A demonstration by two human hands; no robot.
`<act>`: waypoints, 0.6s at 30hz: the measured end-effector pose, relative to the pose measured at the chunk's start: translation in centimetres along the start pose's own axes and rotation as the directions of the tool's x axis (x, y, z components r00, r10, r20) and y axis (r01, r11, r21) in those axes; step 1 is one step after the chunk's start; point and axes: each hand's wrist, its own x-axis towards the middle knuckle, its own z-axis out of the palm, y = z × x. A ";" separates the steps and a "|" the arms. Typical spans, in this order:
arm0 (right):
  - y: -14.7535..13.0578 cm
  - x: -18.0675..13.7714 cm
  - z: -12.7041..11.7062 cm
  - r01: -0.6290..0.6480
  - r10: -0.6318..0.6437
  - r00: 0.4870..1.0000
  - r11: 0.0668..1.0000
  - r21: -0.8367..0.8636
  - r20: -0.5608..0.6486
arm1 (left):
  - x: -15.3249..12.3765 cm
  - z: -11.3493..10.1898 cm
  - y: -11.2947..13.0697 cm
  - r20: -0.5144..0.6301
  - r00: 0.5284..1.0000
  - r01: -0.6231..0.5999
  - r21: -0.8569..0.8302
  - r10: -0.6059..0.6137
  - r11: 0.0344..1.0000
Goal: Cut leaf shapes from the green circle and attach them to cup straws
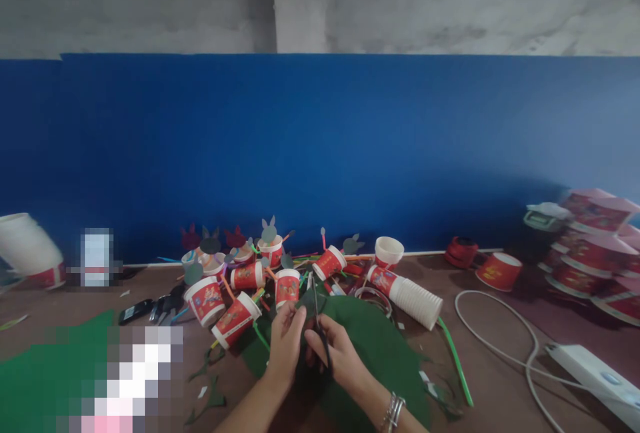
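My right hand (341, 352), with a silver bracelet at the wrist, is closed round the handles of a pair of black-handled scissors (316, 300). The blades point away from me, beside a dark green sheet piece (306, 300). Pinched at its edge, that piece is in my left hand (284, 343); whether it is paper or felt I cannot tell. Below both hands lies a large dark green sheet (385, 346). Just beyond them, a red and white paper cup (287, 288) leans among other cups with straws and animal-head cutouts.
A stack of paper cups (415, 300) lies on its side to the right, near a green straw (456, 363). Farther right are a white cable (493, 293) and a power strip (595, 376). Green scraps (213, 396) litter the brown table (165, 346). A blue partition (320, 153) stands behind.
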 end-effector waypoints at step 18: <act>-0.1 -0.1 0.3 0.033 -0.033 0.999 0.999 -0.015 -0.043 | -0.4 0.2 0.4 0.065 0.998 0.026 -0.070 -0.022 0.997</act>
